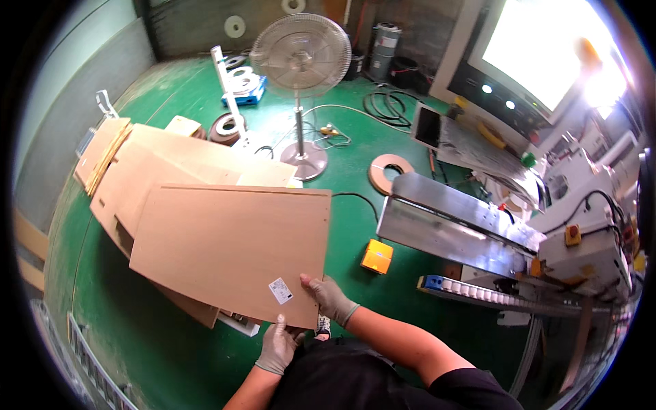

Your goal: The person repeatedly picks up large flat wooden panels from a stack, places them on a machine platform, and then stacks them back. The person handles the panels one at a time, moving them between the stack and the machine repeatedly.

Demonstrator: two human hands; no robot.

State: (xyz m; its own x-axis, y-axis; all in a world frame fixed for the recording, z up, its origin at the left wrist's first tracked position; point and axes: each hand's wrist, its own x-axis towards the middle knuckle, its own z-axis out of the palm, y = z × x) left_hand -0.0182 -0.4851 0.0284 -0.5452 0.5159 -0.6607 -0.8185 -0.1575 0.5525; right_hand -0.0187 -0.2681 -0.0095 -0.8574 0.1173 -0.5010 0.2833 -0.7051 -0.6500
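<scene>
A large wood-coloured panel with a groove along its far edge lies in front of me, slanting to the left. It bears a white printed label near its right end. My left hand, gloved, grips the near edge, thumb on top and fingers partly hidden below. At the right edge my gloved right hand is closed on the same panel, its thumb over the upper face. Beyond and under the panel's left part, more wood-coloured panels are piled; whether the held panel rests on them I cannot tell.
A pedestal fan stands past the panels, its cable on the green floor. To the right are a yellow box, a machine's steel bed and a roller track. A banding roll lies beside the bed.
</scene>
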